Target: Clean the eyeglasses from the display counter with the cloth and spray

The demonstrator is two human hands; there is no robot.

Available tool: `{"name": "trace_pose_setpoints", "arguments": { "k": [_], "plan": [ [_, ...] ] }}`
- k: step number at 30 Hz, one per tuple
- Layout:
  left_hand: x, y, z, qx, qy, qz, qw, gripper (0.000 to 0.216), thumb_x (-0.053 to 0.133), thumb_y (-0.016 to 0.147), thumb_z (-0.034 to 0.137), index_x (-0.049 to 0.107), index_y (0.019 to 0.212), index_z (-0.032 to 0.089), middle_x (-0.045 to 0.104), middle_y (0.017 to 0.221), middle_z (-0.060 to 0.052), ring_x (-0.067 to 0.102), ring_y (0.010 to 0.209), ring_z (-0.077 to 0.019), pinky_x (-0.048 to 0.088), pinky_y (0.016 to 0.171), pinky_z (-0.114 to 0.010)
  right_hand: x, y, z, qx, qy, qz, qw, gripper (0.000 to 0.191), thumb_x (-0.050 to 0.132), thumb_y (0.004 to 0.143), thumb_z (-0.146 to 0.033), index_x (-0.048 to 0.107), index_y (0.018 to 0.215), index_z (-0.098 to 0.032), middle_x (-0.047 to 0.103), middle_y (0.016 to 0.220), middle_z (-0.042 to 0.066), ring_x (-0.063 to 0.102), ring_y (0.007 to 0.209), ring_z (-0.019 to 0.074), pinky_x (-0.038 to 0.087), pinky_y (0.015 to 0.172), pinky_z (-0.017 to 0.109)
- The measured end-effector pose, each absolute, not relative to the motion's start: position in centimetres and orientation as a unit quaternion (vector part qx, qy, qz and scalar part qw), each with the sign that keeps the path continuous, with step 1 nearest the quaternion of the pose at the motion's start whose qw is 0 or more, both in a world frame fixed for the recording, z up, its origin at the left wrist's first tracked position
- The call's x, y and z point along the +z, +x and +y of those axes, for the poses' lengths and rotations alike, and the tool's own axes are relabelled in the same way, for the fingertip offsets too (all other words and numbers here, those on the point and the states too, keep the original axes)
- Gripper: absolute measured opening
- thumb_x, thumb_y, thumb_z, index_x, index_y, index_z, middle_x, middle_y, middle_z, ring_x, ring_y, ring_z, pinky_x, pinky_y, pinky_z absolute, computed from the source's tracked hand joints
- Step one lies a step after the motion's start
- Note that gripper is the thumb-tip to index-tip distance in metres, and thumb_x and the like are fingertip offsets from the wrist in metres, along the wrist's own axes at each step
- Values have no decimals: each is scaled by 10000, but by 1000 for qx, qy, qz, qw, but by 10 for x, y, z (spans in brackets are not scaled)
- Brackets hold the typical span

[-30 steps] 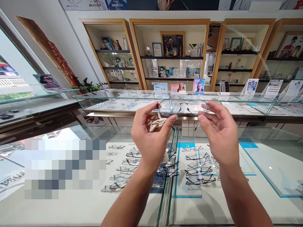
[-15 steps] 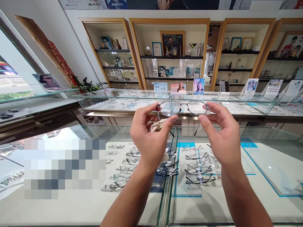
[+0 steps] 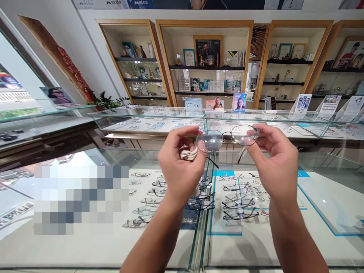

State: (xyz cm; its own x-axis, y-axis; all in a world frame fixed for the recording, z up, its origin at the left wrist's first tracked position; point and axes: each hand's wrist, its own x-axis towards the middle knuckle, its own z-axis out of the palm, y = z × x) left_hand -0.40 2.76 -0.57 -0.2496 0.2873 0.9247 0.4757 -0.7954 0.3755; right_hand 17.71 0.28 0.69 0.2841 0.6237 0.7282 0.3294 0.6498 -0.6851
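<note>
A pair of eyeglasses [image 3: 226, 133] with thin dark frames and round lenses is held up between my two hands, above the glass counter. My left hand [image 3: 182, 163] grips the left side of the frame, its thumb at the left lens. Bunched in that same palm is a pale cloth [image 3: 189, 154]. My right hand [image 3: 274, 161] pinches the right side of the frame by the right lens. The temples point down and toward me, their dark tips showing below the lenses. The glasses tilt slightly, the right lens higher than the left.
Below my hands, a glass display case [image 3: 159, 250] holds rows of eyeglasses [image 3: 240, 214]. Another glass counter [image 3: 136, 127] stands across from me, topped with small advertising cards [image 3: 239, 102]. Wooden shelves [image 3: 206, 68] line the back wall. A plant [image 3: 109, 101] is at the left.
The eyeglasses have shifted right and tilted, the right lens now higher. My right hand has moved slightly right. My left thumb now lies at the left lens.
</note>
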Motion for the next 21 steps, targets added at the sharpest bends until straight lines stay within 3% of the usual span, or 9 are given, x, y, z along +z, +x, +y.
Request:
{"name": "trace_pose_setpoints", "arguments": {
  "k": [9, 15, 21],
  "plan": [
    [-8, 1, 21, -724, -623, -298, 2, 417, 688, 716, 94, 594, 1104, 213, 648, 1032, -22, 608, 853, -136, 519, 699, -272, 8, 181, 7, 135, -400, -565, 709, 227, 773, 855, -268, 728, 1075, -236, 764, 993, 36, 731, 892, 192, 638, 808, 382],
    [-11, 2, 19, -697, -641, -322, -2, 521, 811, 763, 328, 573, 1216, 232, 606, 1180, -61, 578, 931, -173, 532, 781, -316, 8, 179, 7, 93, -392, -553, 729, 240, 783, 840, -251, 705, 1067, -228, 765, 1026, 36, 733, 909, 183, 646, 818, 361],
    [-12, 4, 21, -705, -618, -348, 25, 533, 862, 784, 485, 623, 1189, 235, 629, 1119, -51, 569, 880, -167, 518, 803, -326, 9, 175, 5, 59, -385, -547, 741, 214, 772, 849, -257, 673, 1037, -232, 750, 1030, 45, 728, 908, 199, 654, 794, 374]
  ]
}}
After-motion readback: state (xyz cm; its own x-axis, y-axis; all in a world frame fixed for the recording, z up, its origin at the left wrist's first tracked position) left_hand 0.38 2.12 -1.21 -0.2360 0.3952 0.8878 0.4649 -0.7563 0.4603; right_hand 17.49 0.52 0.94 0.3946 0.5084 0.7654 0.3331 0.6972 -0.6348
